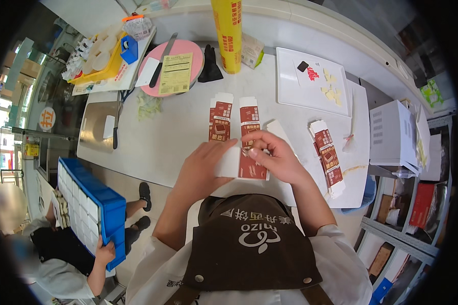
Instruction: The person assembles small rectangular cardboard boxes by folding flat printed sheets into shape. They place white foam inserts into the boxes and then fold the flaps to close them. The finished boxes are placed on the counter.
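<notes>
At the table's near edge I hold a red-brown and white paper carton (252, 166). My left hand (202, 165) grips its white side, fingers laid over the top and thumb below. My right hand (279, 156) bends thumb and index finger together at the carton's upper red panel, closed in a pinch. Just beyond my fingers lie a red-brown printed carton (220, 119) and a similar printed panel (249, 114); my hands hide whether that panel joins the held piece. Another flat carton (326, 155) lies right of my right hand.
A pink round board (180, 48) bears a knife and yellow paper. A yellow film roll (228, 38) stands at the back, near a white tray (290, 94). Left are a metal board (94, 140) and a person carrying a blue crate (114, 203). Shelves (399, 239) stand right.
</notes>
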The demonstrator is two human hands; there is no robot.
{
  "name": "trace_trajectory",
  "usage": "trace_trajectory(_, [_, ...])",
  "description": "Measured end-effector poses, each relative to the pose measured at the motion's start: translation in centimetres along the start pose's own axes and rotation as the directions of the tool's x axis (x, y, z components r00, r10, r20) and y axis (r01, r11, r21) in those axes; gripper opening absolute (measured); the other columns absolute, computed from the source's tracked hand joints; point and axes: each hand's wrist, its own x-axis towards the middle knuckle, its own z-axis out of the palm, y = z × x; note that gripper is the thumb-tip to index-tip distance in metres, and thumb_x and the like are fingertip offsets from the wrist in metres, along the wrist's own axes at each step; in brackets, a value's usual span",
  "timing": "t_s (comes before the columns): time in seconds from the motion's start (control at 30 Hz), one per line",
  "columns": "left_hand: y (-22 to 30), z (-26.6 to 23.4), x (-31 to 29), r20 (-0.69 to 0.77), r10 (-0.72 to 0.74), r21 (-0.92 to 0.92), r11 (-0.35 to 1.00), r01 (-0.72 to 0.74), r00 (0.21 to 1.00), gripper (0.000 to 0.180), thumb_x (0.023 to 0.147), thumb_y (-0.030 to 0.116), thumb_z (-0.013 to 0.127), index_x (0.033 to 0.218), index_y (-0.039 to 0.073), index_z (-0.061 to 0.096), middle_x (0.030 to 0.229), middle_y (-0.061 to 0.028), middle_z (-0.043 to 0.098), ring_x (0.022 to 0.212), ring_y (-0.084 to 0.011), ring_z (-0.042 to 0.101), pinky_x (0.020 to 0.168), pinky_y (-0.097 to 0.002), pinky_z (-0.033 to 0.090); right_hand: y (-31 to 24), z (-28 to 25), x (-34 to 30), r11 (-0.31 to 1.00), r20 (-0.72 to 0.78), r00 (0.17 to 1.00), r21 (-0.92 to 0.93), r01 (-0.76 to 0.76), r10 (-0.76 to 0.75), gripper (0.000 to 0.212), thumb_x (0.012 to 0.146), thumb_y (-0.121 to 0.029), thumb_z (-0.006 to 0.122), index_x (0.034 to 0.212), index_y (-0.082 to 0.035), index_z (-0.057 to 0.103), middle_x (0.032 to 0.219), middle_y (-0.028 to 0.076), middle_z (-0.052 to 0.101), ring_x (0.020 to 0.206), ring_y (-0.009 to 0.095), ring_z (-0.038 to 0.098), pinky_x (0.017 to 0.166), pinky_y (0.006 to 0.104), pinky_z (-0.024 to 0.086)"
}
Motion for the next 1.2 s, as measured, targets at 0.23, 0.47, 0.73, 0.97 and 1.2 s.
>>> trace_trajectory(0.23, [1.8,4.4,-0.3,-0.235,-0.083,-0.546,0.835,-0.061,0.968,0.057,0.093,0.025,0.063,0.141,0.0,0.042,0.127,-0.0157,0.055,0.118,-0.0276,0.055,0.103,-0.037,0.04,1.9,-3.0,-3.5,0.958,0.153,0.988,0.285,-0.023,-0.022,0.028,0.1,-0.011,0.057,0.126,0.0,0.055,0.11,0.003,0.064,0.098,0.007,0.058,0.084,0.0243,0.048])
trace_trajectory(0.47, [1.9,10.9,1.5,-0.186,-0.503,-0.909,0.413,0.045,0.844,0.061,0.107,0.046,0.034,0.141,-0.004,0.04,0.132,-0.0151,0.054,0.123,-0.0259,0.051,0.105,-0.0375,0.04,2.2,-3.9,-5.1,0.902,-0.006,0.999,0.43,-0.037,0.043,0.024,0.1,-0.013,0.059,0.121,-0.003,0.057,0.108,0.001,0.064,0.1,0.008,0.058,0.091,0.0247,0.045])
trace_trajectory(0.73, [3.6,13.2,2.3,-0.117,-0.597,-0.849,0.475,0.233,0.794,0.059,0.104,0.044,0.043,0.143,0.0,0.04,0.14,-0.0126,0.05,0.132,-0.0217,0.046,0.105,-0.0355,0.041,3.1,-7.2,-8.0,0.927,-0.027,0.998,0.373,-0.036,0.05,0.025,0.098,-0.01,0.061,0.122,-0.003,0.058,0.104,0.002,0.065,0.096,0.008,0.059,0.086,0.0253,0.047])
trace_trajectory(0.97, [4.0,14.5,0.5,-0.113,-0.414,-0.792,0.586,0.17,0.903,0.06,0.099,0.029,0.059,0.147,0.003,0.034,0.137,-0.0097,0.051,0.125,-0.0199,0.05,0.099,-0.0374,0.047,5.3,-6.7,-8.2,0.984,0.167,0.981,0.126,-0.123,0.101,0.027,0.099,-0.009,0.06,0.124,-0.001,0.058,0.103,0.002,0.065,0.091,0.008,0.059,0.085,0.025,0.048])
trace_trajectory(1.2, [-3.0,15.0,-3.3,-0.103,-0.803,-0.924,0.296,0.242,0.587,0.058,0.093,0.031,0.067,0.135,-0.001,0.043,0.131,-0.0177,0.054,0.116,-0.0242,0.059,0.095,-0.0372,0.05,12.8,-7.7,-7.4,0.921,-0.192,0.98,-0.37,-0.126,0.056,0.033,0.091,-0.011,0.064,0.123,-0.004,0.061,0.111,0.011,0.066,0.103,0.022,0.062,0.088,0.0363,0.05])
